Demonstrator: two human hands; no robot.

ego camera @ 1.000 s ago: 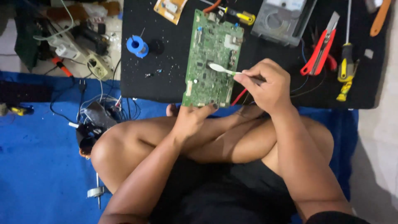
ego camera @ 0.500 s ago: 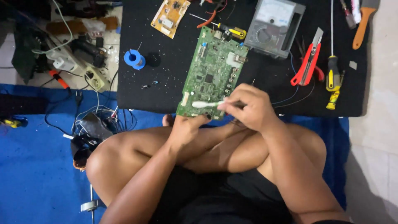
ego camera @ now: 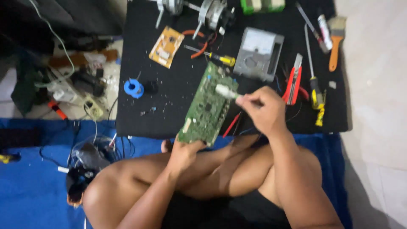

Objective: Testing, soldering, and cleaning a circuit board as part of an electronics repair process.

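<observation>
A green circuit board (ego camera: pixel 207 106) lies over a black mat (ego camera: pixel 169 106), beside a blue solder spool (ego camera: pixel 134 88), grey multimeter (ego camera: pixel 258 53) and blue floor cloth (ego camera: pixel 29 191).

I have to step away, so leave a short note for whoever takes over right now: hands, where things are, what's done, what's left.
Left hand grips the near edge of the green circuit board, holding it tilted over the black mat.
Right hand holds a small white brush, bristles on the board's far end.
Beside the board: grey meter, yellow-handled screwdriver, blue spool, small tan board.
Done: brush is at the far end.
Left: cannot tell how much is brushed; the picture is blurred.
</observation>
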